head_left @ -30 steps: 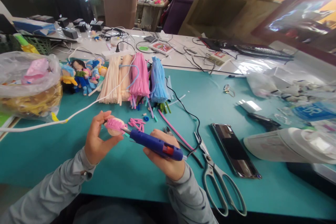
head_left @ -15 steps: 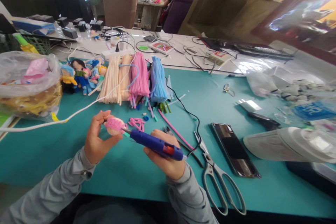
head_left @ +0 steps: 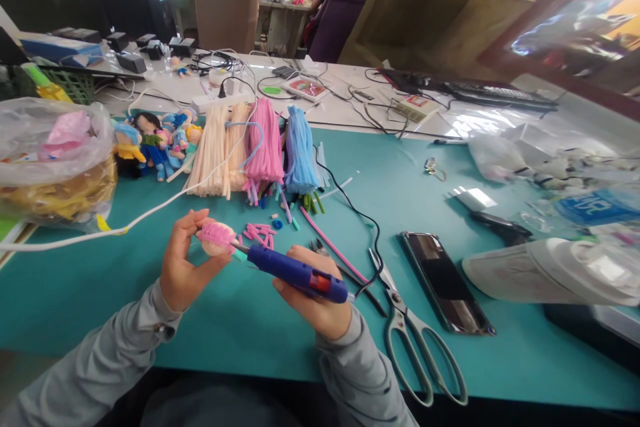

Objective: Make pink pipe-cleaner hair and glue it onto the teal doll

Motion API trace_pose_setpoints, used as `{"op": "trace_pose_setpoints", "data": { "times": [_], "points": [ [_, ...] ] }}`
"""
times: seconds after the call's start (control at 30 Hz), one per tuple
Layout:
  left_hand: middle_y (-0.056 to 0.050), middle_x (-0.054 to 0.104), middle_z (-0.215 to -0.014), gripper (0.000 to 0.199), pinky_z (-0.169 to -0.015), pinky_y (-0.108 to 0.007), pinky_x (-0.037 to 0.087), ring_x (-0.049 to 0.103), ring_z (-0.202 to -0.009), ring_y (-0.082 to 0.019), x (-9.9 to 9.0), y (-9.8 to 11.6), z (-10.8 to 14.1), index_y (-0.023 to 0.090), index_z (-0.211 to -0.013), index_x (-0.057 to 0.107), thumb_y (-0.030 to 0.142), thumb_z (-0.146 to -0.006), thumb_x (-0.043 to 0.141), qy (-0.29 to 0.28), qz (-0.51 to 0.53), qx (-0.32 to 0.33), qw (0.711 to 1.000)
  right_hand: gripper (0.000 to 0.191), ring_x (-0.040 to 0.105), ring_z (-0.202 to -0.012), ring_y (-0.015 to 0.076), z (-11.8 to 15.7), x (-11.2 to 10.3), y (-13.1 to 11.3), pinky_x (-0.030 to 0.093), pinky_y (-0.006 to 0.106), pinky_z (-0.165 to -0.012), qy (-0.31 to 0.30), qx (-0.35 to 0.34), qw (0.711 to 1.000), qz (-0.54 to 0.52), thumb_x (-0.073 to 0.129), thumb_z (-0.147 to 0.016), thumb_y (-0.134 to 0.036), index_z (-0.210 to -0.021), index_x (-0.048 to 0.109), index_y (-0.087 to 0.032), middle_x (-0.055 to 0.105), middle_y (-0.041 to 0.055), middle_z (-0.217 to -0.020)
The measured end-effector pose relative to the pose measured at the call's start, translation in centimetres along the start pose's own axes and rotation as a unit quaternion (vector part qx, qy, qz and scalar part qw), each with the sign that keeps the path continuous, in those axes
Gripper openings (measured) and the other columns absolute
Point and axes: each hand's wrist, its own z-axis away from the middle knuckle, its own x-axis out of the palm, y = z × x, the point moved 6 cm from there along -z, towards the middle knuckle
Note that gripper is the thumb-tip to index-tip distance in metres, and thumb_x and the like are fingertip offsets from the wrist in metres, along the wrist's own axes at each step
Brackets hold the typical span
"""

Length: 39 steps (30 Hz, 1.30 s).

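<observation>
Between the thumb and fingers of my left hand [head_left: 187, 267] is a small round pink-and-cream piece [head_left: 217, 239], perhaps a doll's head. My right hand [head_left: 320, 293] is wrapped round a blue glue gun [head_left: 295, 272], whose tip points left and meets the right side of the round piece, as far as I can tell. Short pink pipe-cleaner pieces [head_left: 259, 235] lie on the green mat just behind the tip. Bundles of cream [head_left: 215, 153], pink [head_left: 264, 143] and blue pipe cleaners [head_left: 301, 153] stand farther back.
Right of my right hand lie scissors [head_left: 407, 327], pliers [head_left: 320, 248], a phone [head_left: 447, 283] and a white cup on its side [head_left: 545, 271]. A black cord [head_left: 360, 213] and a white cable [head_left: 150, 210] cross the mat. Small dolls [head_left: 157, 140] and a plastic bag [head_left: 55, 160] are at left.
The round piece looks slightly turned in my left hand. Both hands keep nearly the same place, and the glue gun's tip stays at the piece. The whole view has shifted very slightly.
</observation>
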Motion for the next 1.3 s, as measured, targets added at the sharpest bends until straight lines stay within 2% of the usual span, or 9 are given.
{"op": "trace_pose_setpoints", "data": {
  "times": [0.23, 0.73, 0.97, 1.13, 1.3],
  "points": [
    [-0.004, 0.067, -0.101, 0.059, -0.105, -0.047, 0.044, 0.066, -0.097, -0.022, -0.1, -0.1, 0.0, 0.024, -0.119, 0.058, 0.034, -0.067, 0.083, 0.012, 0.006, -0.005, 1.0, 0.022, 0.038, -0.048, 0.0103, -0.1, 0.1, 0.0, 0.031, 0.026, -0.049, 0.006, -0.008, 1.0, 0.0, 0.059, -0.078, -0.024, -0.062, 0.045, -0.021, 0.041, -0.0045, -0.056],
    [-0.004, 0.065, -0.107, 0.054, -0.102, -0.04, 0.047, 0.065, -0.099, -0.021, -0.4, -0.3, 0.0, 0.024, -0.114, 0.062, 0.035, -0.066, 0.083, 0.031, 0.005, -0.015, 0.999, 0.019, 0.041, -0.05, 0.0104, 0.0, 0.2, 0.1, 0.034, 0.025, -0.05, 0.008, 0.005, 1.0, -0.004, 0.06, -0.076, -0.025, -0.062, 0.049, -0.021, 0.044, -0.0038, -0.057],
    [-0.005, 0.066, -0.101, 0.051, -0.081, -0.034, 0.055, 0.067, -0.089, -0.019, -0.4, 0.1, -0.2, 0.021, -0.115, 0.061, 0.033, -0.069, 0.08, 0.037, 0.027, -0.016, 0.999, 0.016, 0.045, -0.051, 0.0107, 0.0, 0.2, 0.2, 0.037, 0.025, -0.051, 0.008, 0.017, 1.0, -0.021, 0.061, -0.075, -0.024, -0.063, 0.051, -0.02, 0.048, -0.003, -0.058],
    [-0.004, 0.066, -0.097, 0.051, -0.078, -0.032, 0.055, 0.067, -0.085, -0.018, -0.6, 0.0, -0.4, 0.021, -0.112, 0.062, 0.034, -0.067, 0.082, 0.052, 0.043, -0.04, 0.997, 0.015, 0.047, -0.049, 0.0104, 0.0, 0.1, 0.6, 0.04, 0.024, -0.049, 0.007, 0.057, 0.995, -0.086, 0.065, -0.075, -0.024, -0.065, 0.056, -0.019, 0.053, -0.002, -0.058],
    [-0.003, 0.066, -0.094, 0.052, -0.078, -0.031, 0.054, 0.067, -0.084, -0.017, -0.6, -0.3, -0.4, 0.021, -0.112, 0.061, 0.037, -0.067, 0.082, 0.04, 0.039, -0.045, 0.997, 0.016, 0.057, -0.056, 0.0151, 0.7, 0.1, 2.0, 0.046, 0.027, -0.051, 0.031, 0.135, 0.969, -0.205, 0.069, -0.075, -0.034, -0.074, 0.063, -0.019, 0.065, 0.0025, -0.066]
  ]
}}
